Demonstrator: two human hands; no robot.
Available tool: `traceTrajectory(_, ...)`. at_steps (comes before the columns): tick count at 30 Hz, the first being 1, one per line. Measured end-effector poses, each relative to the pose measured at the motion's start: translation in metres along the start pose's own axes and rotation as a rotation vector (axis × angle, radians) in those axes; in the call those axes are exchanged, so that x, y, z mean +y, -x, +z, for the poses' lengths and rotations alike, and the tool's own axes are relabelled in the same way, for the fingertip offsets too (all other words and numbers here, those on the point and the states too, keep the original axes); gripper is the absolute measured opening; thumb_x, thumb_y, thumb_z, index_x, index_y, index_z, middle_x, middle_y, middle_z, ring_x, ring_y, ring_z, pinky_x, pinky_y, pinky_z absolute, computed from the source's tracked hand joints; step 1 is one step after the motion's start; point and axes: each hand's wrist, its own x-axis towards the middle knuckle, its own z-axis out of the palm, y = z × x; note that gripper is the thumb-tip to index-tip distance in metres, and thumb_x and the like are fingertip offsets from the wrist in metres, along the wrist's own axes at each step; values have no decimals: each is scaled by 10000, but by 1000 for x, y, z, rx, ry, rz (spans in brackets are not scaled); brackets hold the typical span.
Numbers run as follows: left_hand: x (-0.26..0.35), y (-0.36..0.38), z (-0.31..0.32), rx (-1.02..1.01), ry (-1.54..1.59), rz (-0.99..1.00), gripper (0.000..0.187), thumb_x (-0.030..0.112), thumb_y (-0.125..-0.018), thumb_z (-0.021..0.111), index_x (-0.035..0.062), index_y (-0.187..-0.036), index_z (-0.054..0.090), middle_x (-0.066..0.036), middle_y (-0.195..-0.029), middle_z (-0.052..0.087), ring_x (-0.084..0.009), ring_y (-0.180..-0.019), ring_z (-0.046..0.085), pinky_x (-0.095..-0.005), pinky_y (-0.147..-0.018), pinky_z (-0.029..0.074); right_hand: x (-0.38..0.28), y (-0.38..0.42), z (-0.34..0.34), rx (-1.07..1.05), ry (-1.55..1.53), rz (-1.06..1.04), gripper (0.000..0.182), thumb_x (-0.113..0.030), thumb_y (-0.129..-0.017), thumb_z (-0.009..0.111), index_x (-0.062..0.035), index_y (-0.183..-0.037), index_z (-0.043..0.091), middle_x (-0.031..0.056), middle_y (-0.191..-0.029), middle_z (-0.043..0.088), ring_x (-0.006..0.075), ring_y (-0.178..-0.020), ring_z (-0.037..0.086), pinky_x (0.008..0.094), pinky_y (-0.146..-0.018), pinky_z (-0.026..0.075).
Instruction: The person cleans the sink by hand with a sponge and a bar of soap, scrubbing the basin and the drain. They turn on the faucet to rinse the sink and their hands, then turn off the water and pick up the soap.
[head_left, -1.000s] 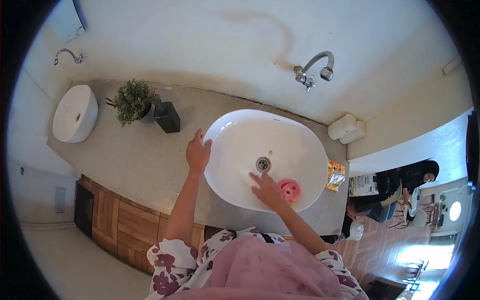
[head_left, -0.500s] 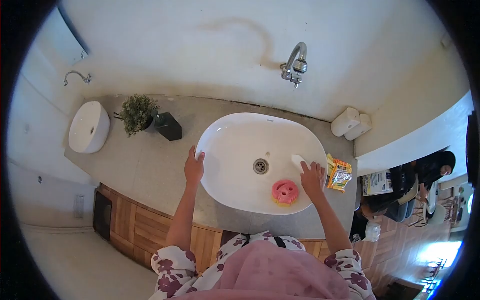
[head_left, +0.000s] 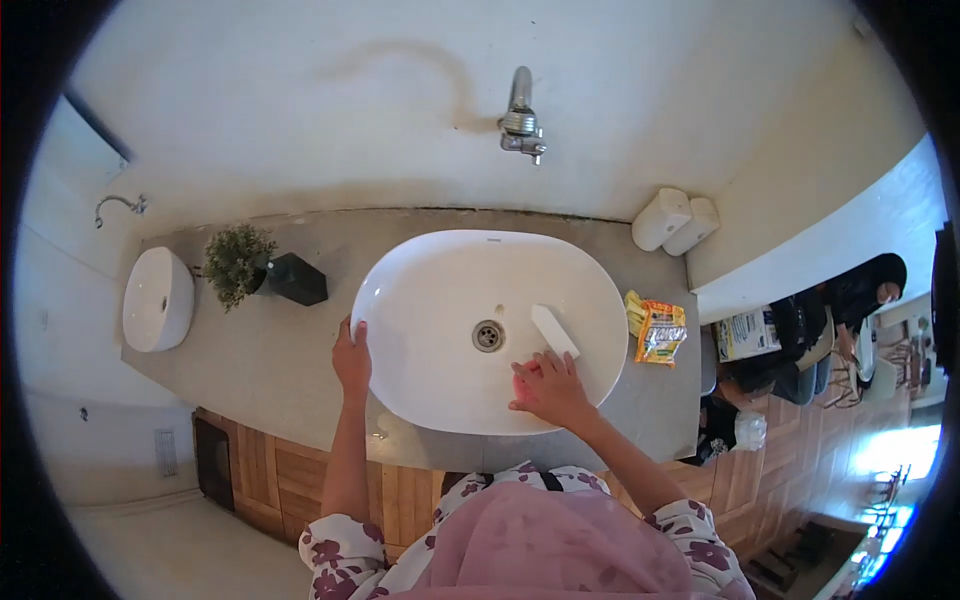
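Basin [head_left: 430, 300] gripped at rim by left hand [head_left: 351, 362]; pink sponge [head_left: 521, 389] partly covered by right hand [head_left: 556, 393], grip indeterminable; white block [head_left: 554, 331] just beside. Orange packet [head_left: 661, 333] and plant [head_left: 237, 265] seen on desk [head_left: 255, 365].

The person's bare left hand [head_left: 351, 362] lies against the left edge of the glossy white oval basin [head_left: 430, 300], fingers pointing away from the body, thumb at the rim; the left forearm [head_left: 347, 450] runs nearly straight behind it. The bare right hand [head_left: 556, 392] is palm down inside the near edge, fingers bent, the right forearm [head_left: 622, 450] slanting in from the right
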Motion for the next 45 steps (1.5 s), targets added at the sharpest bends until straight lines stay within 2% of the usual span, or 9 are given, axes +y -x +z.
traceTrajectory(9,-10,-2,4,-28,15,30,315,285,-952,530,75,-1174,606,-205,-992,676,-358,-916,661,-428,-779,493,6,0,-5,18,-3,-76,735,-597,-710,684,-211,-1315,524,178,-1290,464,357,-1249,420,567,-1031,303)
traceTrajectory(15,-4,-1,0,-17,59,-37,314,283,-952,538,47,-1145,614,-203,-944,680,-342,-873,667,-414,-764,490,-7,-7,-1,-123,121,-60,606,-403,-713,695,-184,-1263,566,153,-1060,543,318,-1042,494,464,-900,367)
traceTrajectory(24,1,1,0,-88,168,-90,322,282,-966,520,36,-1151,616,-201,-941,681,-317,-859,664,-380,-771,492,-40,-44,25,-89,-339,-231,469,-304,-762,645,-116,-1184,565,148,-1011,523,323,-1003,500,491,-824,434)
traceTrajectory(32,4,0,1,-95,314,-93,343,158,-969,505,10,-1275,549,-187,-1220,606,-275,-1100,587,-357,-950,430,-44,-157,74,413,-201,-617,110,-183,-853,586,-89,-905,611,73,-847,591,276,-887,563,430,-788,447)
traceTrajectory(38,-4,-3,4,-88,342,-31,343,149,-961,514,20,-1276,555,-179,-1208,612,-281,-1099,587,-361,-953,430,-10,-221,42,543,50,-577,152,-145,-817,596,-103,-962,615,79,-955,571,273,-934,545,414,-821,431)
traceTrajectory(40,-1,-1,2,-88,336,-49,344,149,-960,515,23,-1278,555,-180,-1205,612,-282,-1101,586,-362,-955,429,-23,-217,51,639,25,-550,148,-126,-797,627,-88,-940,617,78,-950,567,265,-926,541,405,-809,432)
traceTrajectory(42,-3,-3,2,-83,337,-60,345,149,-959,517,27,-1279,555,-180,-1202,612,-283,-1103,584,-362,-957,428,-41,-207,62,690,-222,-185,136,-119,-799,654,-91,-930,631,88,-930,578,270,-913,552,407,-790,436)
traceTrajectory(43,-5,-3,3,-83,342,-58,346,151,-958,519,28,-1279,556,-182,-1208,609,-284,-1111,581,-361,-960,426,-49,-198,68,688,-217,-187,136,-119,-799,654,-91,-930,631,88,-930,578,270,-913,552,407,-790,436)
traceTrajectory(45,-8,-3,5,-89,353,-52,346,152,-957,520,29,-1279,557,-183,-1214,606,-284,-1119,578,-361,-963,424,-65,-172,82,495,-364,-186,140,-132,-812,673,-95,-944,645,100,-906,589,289,-880,558,416,-769,437)
